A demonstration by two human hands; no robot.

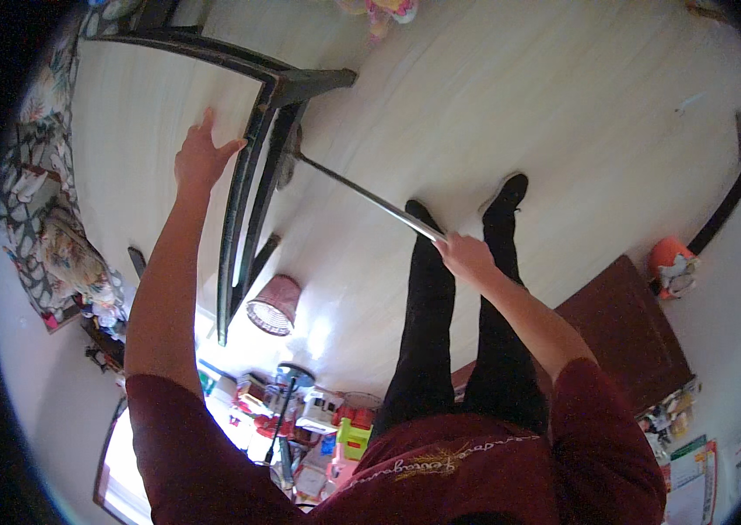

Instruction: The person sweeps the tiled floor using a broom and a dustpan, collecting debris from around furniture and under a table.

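Observation:
My right hand [467,258] is closed around the upper end of a long thin pole [370,197], light near my hand and dark farther down. The pole slants away to the left, to a greyish head [286,162] low beside a dark-framed table [252,166]. Part of that head is hidden by the frame, and I cannot tell whether it is a mop or a broom. Fingers spread, my left hand [202,157] is at the table's right edge, its thumb by the dark rim; whether it presses on the table I cannot tell.
Pale flooring [545,105] surrounds my feet. A pinkish wastebasket [274,306] stands past the table's near end. At right are a brown box-like piece of furniture [624,332] and an orange object [672,262]. A patterned sofa cover [64,236] lines the left; shelved clutter [318,420] lies behind.

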